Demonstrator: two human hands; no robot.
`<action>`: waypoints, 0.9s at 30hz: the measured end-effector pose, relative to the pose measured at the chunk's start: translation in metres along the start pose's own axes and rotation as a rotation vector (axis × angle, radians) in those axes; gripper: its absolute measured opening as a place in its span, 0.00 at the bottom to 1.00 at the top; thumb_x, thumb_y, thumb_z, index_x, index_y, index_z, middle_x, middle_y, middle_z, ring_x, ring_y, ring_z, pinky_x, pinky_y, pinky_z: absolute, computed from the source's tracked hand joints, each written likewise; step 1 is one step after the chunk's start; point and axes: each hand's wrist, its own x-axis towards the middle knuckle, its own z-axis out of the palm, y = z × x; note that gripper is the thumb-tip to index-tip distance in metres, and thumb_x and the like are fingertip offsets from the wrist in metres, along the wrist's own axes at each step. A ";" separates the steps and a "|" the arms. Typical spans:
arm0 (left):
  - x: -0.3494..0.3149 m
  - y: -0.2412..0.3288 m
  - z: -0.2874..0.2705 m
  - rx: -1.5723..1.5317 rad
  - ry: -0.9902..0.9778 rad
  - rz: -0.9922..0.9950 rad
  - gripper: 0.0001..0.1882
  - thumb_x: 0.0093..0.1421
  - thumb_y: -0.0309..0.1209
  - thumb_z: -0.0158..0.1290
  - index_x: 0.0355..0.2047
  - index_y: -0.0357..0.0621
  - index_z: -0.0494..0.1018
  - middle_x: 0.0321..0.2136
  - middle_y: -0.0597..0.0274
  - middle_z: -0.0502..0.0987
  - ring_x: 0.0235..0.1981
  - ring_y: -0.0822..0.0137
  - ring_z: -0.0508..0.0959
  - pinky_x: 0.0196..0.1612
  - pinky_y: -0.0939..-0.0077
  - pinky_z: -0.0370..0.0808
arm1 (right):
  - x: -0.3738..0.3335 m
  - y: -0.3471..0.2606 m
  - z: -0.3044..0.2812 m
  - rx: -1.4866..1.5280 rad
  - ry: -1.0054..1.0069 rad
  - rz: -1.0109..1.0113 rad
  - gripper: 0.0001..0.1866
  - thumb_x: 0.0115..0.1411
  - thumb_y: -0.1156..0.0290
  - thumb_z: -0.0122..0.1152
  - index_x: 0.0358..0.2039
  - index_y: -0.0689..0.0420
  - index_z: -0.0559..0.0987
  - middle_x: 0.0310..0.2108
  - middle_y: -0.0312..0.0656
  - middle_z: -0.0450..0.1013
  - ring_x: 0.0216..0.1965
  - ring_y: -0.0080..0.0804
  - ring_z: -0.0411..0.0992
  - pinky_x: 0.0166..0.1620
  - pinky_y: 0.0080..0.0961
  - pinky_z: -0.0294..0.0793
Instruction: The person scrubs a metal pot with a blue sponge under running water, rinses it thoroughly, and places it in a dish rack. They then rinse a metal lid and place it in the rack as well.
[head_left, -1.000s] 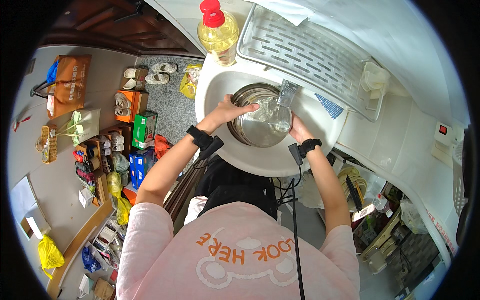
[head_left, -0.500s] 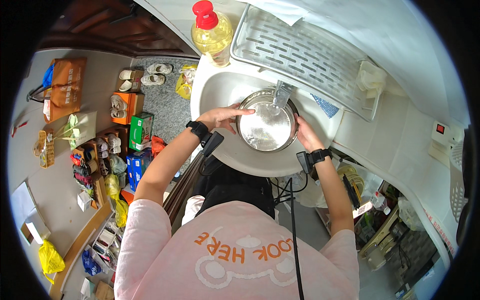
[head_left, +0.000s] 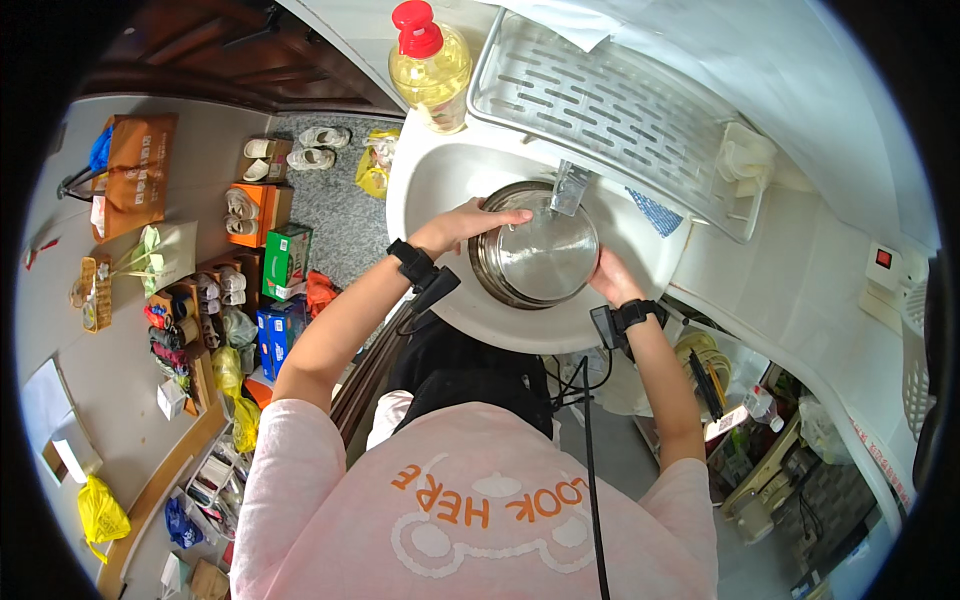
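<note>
A round stainless-steel pot [head_left: 548, 258] is held in the white sink [head_left: 424, 190], below the metal faucet [head_left: 570, 188]. It tilts, so its shiny inside and the left part of its rim and wall show. My left hand [head_left: 468, 226] grips the left rim, thumb reaching over the opening and the other fingers partly hidden. My right hand [head_left: 616, 278] is closed on the right side, its fingertips hidden behind the wall. Whether water lies in the pot, I cannot tell.
A red-capped bottle of yellow liquid [head_left: 432, 70] stands at the sink's back left. Behind the sink is a slotted dish rack [head_left: 600, 110], and a blue-patterned cloth [head_left: 655, 212] lies near the rim. Shoes and boxes [head_left: 287, 260] line the floor at left.
The pot has tilted, showing more of its left wall. My left hand has shifted slightly right with its thumb further over the opening; my right hand stays on the right side.
</note>
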 end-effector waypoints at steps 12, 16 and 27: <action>0.006 -0.019 0.006 0.100 0.298 0.183 0.72 0.35 0.66 0.66 0.61 0.16 0.47 0.51 0.35 0.71 0.55 0.51 0.72 0.56 0.67 0.69 | 0.026 0.014 0.020 0.033 -0.083 -0.043 0.20 0.71 0.59 0.39 0.54 0.58 0.71 0.51 0.39 0.72 0.50 0.29 0.71 0.55 0.29 0.71; 0.012 -0.036 -0.004 -0.108 0.161 0.331 0.72 0.38 0.60 0.69 0.65 0.21 0.40 0.58 0.35 0.64 0.57 0.54 0.70 0.56 0.64 0.69 | 0.020 0.013 0.018 -0.008 -0.028 -0.118 0.21 0.73 0.57 0.33 0.51 0.55 0.71 0.45 0.37 0.73 0.46 0.27 0.69 0.51 0.27 0.70; 0.024 -0.047 -0.003 -0.319 -0.090 0.290 0.69 0.42 0.60 0.67 0.69 0.33 0.37 0.63 0.40 0.55 0.64 0.53 0.60 0.64 0.62 0.59 | -0.018 0.005 0.003 0.027 0.023 -0.161 0.13 0.72 0.63 0.39 0.47 0.53 0.71 0.41 0.34 0.74 0.42 0.23 0.72 0.47 0.25 0.71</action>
